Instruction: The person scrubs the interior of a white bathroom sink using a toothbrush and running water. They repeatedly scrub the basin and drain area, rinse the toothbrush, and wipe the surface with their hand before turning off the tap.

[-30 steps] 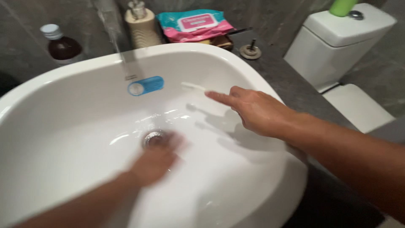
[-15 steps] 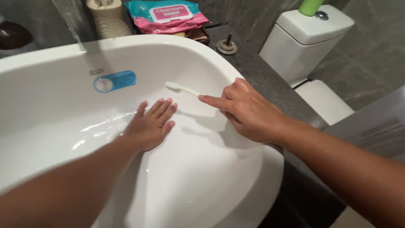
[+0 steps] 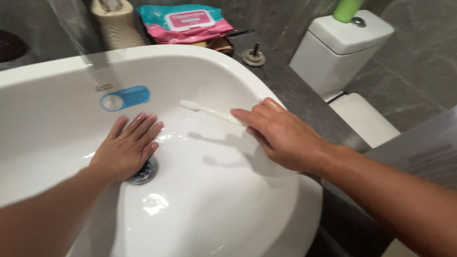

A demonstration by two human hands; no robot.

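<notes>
A white oval sink basin (image 3: pixel 228 76) fills most of the view, wet inside. My left hand (image 3: pixel 126 145) lies flat on the basin floor with fingers apart, partly covering the metal drain (image 3: pixel 144 172). My right hand (image 3: pixel 281 133) holds a white toothbrush (image 3: pixel 207 111) by its handle, head pointing left above the basin. A blue oval sticker (image 3: pixel 124 98) sits on the back wall of the basin.
Behind the sink stand a beige ribbed soap dispenser (image 3: pixel 116 26), a pink and teal wipes pack (image 3: pixel 185 21) and a dark bottle (image 3: pixel 12 47). A metal plug (image 3: pixel 253 56) rests on the grey counter (image 3: pixel 304 100). A white toilet (image 3: pixel 342 52) stands at right.
My left hand has slid left and down across the basin, from near the toothbrush to over the drain. My right hand with the toothbrush has stayed almost in place.
</notes>
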